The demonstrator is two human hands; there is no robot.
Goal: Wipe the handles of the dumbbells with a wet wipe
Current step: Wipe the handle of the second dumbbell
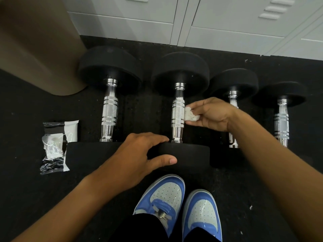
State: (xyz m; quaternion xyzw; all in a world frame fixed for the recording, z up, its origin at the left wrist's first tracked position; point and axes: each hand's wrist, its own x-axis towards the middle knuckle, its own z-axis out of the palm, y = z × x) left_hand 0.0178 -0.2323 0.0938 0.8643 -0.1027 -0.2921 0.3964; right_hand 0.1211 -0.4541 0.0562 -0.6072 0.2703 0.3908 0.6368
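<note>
Closest to me I'm seeing a pair of blue and white sneakers (pixel 176 205) sitting on the black rubber floor (pixel 35 186). Just past them the left hand (pixel 139 154) is resting on the near weight head (pixel 188 154) of the second dumbbell, fingers loosely spread over its top edge, thumb lying along the front face. Off to the left a torn wipes packet (pixel 56 145) is lying flat beside the first dumbbell (pixel 109 112).

The right hand (pixel 209 114) is pinching a crumpled wet wipe (pixel 191 116) between thumb and fingertips, and the wipe is touching the right side of the second dumbbell's knurled handle (pixel 178 113). The right forearm is crossing over the third dumbbell (pixel 233 98), hiding most of its handle. A fourth dumbbell (pixel 281 119) is sitting farther right. Behind all that, a tan bin (pixel 35 46) and pale lockers (pixel 227 20) are lining the back.
</note>
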